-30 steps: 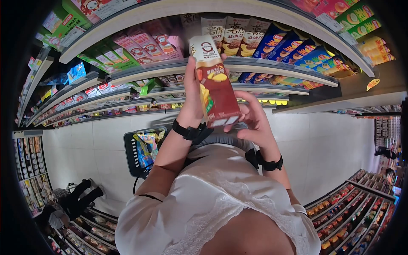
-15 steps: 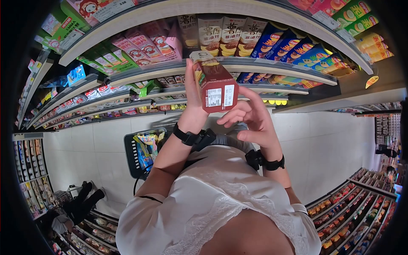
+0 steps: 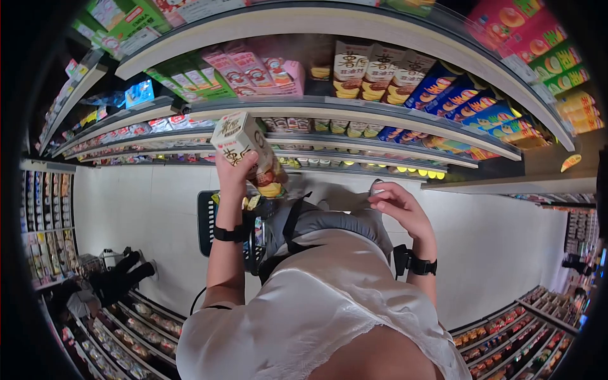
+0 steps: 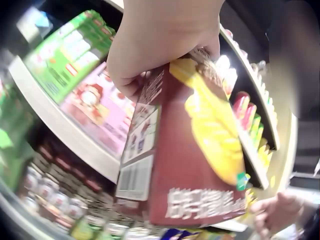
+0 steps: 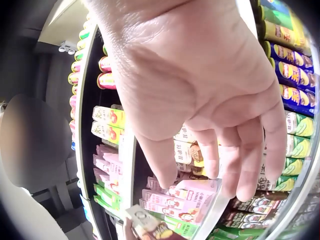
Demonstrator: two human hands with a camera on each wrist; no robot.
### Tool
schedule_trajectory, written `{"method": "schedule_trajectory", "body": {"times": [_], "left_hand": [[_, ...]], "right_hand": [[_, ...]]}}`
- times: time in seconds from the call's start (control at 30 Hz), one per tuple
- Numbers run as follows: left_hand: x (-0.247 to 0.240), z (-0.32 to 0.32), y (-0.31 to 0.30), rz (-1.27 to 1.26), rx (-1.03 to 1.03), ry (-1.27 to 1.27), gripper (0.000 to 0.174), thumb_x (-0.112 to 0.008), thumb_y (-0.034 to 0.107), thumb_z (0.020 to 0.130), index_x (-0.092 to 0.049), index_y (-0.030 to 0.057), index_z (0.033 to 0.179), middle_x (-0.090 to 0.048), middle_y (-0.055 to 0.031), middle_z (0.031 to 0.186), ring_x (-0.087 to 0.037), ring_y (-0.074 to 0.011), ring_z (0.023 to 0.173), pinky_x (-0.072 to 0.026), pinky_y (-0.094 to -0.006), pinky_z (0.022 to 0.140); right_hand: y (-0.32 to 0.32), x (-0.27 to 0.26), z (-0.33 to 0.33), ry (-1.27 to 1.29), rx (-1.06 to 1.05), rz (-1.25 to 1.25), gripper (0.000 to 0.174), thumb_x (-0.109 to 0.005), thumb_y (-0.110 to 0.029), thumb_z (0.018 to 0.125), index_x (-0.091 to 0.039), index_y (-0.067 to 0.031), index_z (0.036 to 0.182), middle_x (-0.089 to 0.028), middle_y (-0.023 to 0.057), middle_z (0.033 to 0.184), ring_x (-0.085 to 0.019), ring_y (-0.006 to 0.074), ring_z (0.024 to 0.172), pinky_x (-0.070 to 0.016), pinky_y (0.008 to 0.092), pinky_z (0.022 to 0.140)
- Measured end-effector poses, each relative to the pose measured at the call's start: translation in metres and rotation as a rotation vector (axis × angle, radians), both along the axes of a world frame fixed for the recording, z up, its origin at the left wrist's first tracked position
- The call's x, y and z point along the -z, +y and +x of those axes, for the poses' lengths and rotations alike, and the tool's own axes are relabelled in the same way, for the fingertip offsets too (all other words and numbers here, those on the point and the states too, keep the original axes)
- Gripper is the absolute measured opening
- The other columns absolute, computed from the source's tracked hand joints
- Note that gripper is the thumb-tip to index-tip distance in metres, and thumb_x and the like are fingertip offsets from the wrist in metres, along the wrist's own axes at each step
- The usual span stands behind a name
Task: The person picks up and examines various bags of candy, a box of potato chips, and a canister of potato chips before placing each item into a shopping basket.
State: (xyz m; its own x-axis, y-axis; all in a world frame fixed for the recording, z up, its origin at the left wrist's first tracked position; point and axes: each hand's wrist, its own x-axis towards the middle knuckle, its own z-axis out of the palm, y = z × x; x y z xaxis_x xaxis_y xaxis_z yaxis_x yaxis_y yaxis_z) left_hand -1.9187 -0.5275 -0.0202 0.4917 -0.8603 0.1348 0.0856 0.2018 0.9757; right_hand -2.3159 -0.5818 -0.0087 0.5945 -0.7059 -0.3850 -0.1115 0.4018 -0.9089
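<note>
My left hand point(image 3: 232, 177) grips a snack box point(image 3: 271, 174), white at the top and brown below, with pictures of yellow chips. In the head view the box is tilted, its white top toward the shelves. The left wrist view shows its brown lower part point(image 4: 172, 170) close up, the fingers and thumb curled round the upper end. My right hand point(image 3: 405, 209) is apart from the box and holds nothing. Its fingers hang loosely, as the right wrist view also shows. Similar boxes point(image 3: 380, 73) stand in a row on the shelf ahead.
A dark shopping basket point(image 3: 205, 221) with bright packets is below my left forearm, partly hidden. Pink boxes point(image 3: 250, 73) and blue chip packs point(image 3: 437, 88) flank the row on the shelf point(image 3: 329, 104). Another person point(image 3: 114, 275) is at the lower left.
The left hand has carried the box left and down, away from the right hand, turning its white top outward. The right hand has dropped lower, its fingers loosely bent. The view has shifted.
</note>
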Motion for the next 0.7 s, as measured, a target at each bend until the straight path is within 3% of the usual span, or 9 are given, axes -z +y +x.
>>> {"method": "schedule_trajectory", "body": {"times": [0.1,0.2,0.33,0.4,0.43,0.47,0.5,0.6,0.7], "left_hand": [[0.015,0.039,0.033,0.145,-0.217,-0.245,0.074,-0.088,0.010,0.071,-0.050,-0.0027,0.134,-0.064,-0.0103,0.115,-0.063,-0.0174,0.104,-0.0516,-0.0325,0.091],[0.041,0.066,0.062,0.246,-0.431,-0.249,0.066,-0.089,0.012,0.071,-0.054,-0.0007,0.125,-0.066,-0.0071,0.110,-0.064,-0.0174,0.097,-0.0530,-0.0327,0.087],[0.138,0.110,0.117,0.525,-0.628,-0.516,0.057,-0.091,0.018,0.067,-0.058,0.0000,0.110,-0.069,-0.0105,0.100,-0.067,-0.0197,0.091,-0.0538,-0.0353,0.082],[0.196,0.121,0.151,0.738,-0.621,-0.583,0.060,-0.093,0.024,0.062,-0.059,0.0005,0.106,-0.071,-0.0137,0.098,-0.070,-0.0235,0.091,-0.0540,-0.0367,0.081],[0.197,0.107,0.160,0.808,-0.625,-0.614,0.059,-0.092,0.025,0.061,-0.060,0.0015,0.105,-0.072,-0.0166,0.098,-0.071,-0.0309,0.093,-0.0542,-0.0396,0.082],[0.236,0.111,0.176,0.966,-0.634,-0.649,0.053,-0.087,0.022,0.065,-0.061,0.0021,0.106,-0.072,-0.0196,0.102,-0.069,-0.0379,0.096,-0.0537,-0.0418,0.084],[0.258,0.105,0.191,0.930,-0.596,-0.609,0.050,-0.083,0.021,0.066,-0.060,0.0006,0.106,-0.071,-0.0222,0.102,-0.067,-0.0420,0.098,-0.0533,-0.0434,0.084],[0.300,0.078,0.216,1.133,-0.474,-0.572,0.059,-0.086,0.027,0.060,-0.061,0.0010,0.107,-0.070,-0.0201,0.097,-0.068,-0.0388,0.097,-0.0524,-0.0423,0.086],[0.391,0.092,0.240,1.137,-0.217,-0.482,0.054,-0.077,0.031,0.073,-0.066,0.0003,0.115,-0.071,-0.0240,0.107,-0.067,-0.0400,0.102,-0.0524,-0.0432,0.088]], "right_hand": [[-0.002,0.008,-0.005,0.017,0.003,0.038,0.038,-0.069,-0.012,0.094,-0.058,-0.0090,0.130,-0.069,0.0048,0.111,-0.063,0.0111,0.101,-0.0482,0.0270,0.090],[-0.007,0.016,-0.004,0.057,-0.025,0.059,0.037,-0.068,-0.013,0.095,-0.059,-0.0092,0.130,-0.069,0.0059,0.111,-0.063,0.0116,0.100,-0.0477,0.0270,0.090],[-0.014,0.017,0.011,0.070,-0.052,0.042,0.036,-0.068,-0.013,0.095,-0.059,-0.0087,0.130,-0.069,0.0060,0.111,-0.063,0.0116,0.101,-0.0476,0.0271,0.091],[-0.017,0.016,0.020,0.070,-0.080,0.005,0.036,-0.068,-0.012,0.095,-0.059,-0.0082,0.129,-0.069,0.0059,0.111,-0.063,0.0115,0.101,-0.0473,0.0272,0.092],[-0.018,0.015,0.024,0.076,-0.103,-0.008,0.036,-0.068,-0.013,0.095,-0.059,-0.0084,0.129,-0.069,0.0056,0.112,-0.062,0.0112,0.101,-0.0472,0.0271,0.093],[-0.018,0.015,0.028,0.081,-0.100,-0.007,0.036,-0.068,-0.013,0.095,-0.059,-0.0084,0.129,-0.069,0.0056,0.112,-0.062,0.0112,0.101,-0.0472,0.0271,0.093],[-0.018,0.016,0.032,0.080,-0.130,-0.039,0.036,-0.068,-0.013,0.095,-0.059,-0.0088,0.130,-0.068,0.0052,0.111,-0.062,0.0110,0.101,-0.0472,0.0271,0.093],[-0.016,0.015,0.040,0.087,-0.168,-0.077,0.036,-0.069,-0.014,0.095,-0.059,-0.0095,0.129,-0.068,0.0047,0.109,-0.062,0.0109,0.101,-0.0478,0.0272,0.092],[-0.014,0.010,0.044,0.112,-0.202,-0.087,0.037,-0.070,-0.015,0.094,-0.059,-0.0097,0.129,-0.067,0.0044,0.108,-0.062,0.0109,0.100,-0.0489,0.0271,0.090]]}}
